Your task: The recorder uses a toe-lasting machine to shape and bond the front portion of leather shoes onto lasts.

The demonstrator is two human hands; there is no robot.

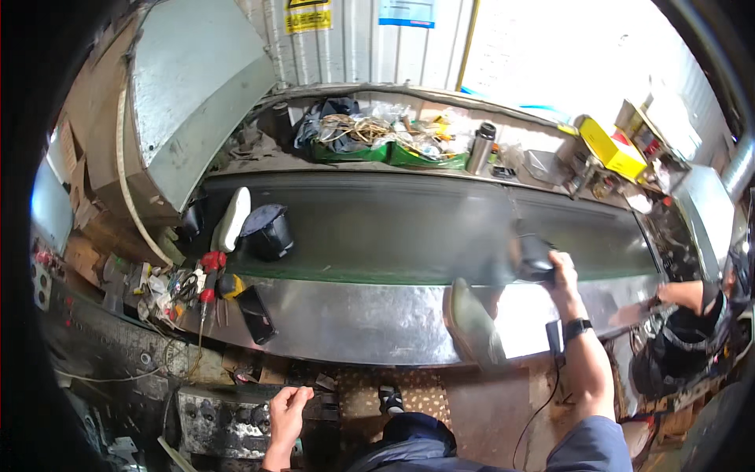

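My right hand (562,275) reaches out over the near edge of the belt, its fingers closed on a dark rounded thing (535,258) that is blurred; its exact kind I cannot make out. Below and left of it, a greyish-green shoe sole (472,321) lies at a slant on the metal ledge (377,318), its lower end out over the edge. My left hand (287,413) hangs low in front of the ledge, fingers curled together, with nothing visible in them. At the belt's left end, a white shoe (233,220) leans beside a black bucket (269,234).
A dark conveyor belt (377,224) runs behind the ledge. On the ledge's left lie a phone (257,315), a red tool (211,271) and clutter. Green trays (350,155) and a steel flask (481,147) stand behind. Another person's arm (680,294) shows at the right.
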